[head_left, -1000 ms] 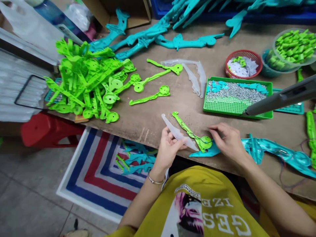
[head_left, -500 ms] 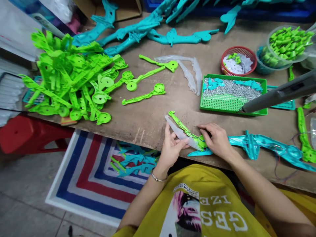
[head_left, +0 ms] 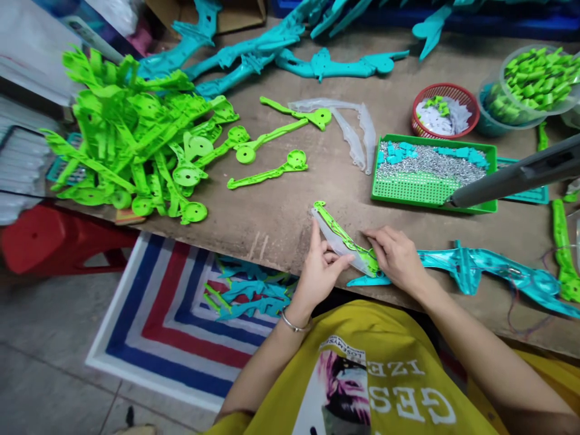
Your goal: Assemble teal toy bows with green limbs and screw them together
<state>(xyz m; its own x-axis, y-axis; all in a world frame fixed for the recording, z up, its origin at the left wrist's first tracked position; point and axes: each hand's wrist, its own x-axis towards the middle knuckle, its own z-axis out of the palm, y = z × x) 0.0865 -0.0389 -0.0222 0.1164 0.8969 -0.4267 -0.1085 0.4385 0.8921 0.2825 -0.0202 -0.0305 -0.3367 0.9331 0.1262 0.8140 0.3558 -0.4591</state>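
Note:
My left hand (head_left: pixel 321 272) pinches a clear curved plastic blade piece (head_left: pixel 339 244) and lays it against a bright green arm part (head_left: pixel 341 233) near the table's front edge. My right hand (head_left: pixel 395 257) is closed on the round end of that green part, where it sits on a long teal toy body (head_left: pixel 480 269) lying along the front edge to the right.
A big heap of green arm parts (head_left: pixel 136 142) fills the left of the table. Loose green arms (head_left: pixel 267 175) and clear blades (head_left: pixel 357 130) lie mid-table. A green tray of screws (head_left: pixel 430 175), a red basket (head_left: pixel 446 112), a tub of green bits (head_left: pixel 534 84) and a grey tool (head_left: pixel 516 175) stand right. A striped box (head_left: pixel 181 314) sits below.
My left hand has brought the clear blade up and right onto the green arm part. My right hand stays on the part's round end. The camera shifted slightly.

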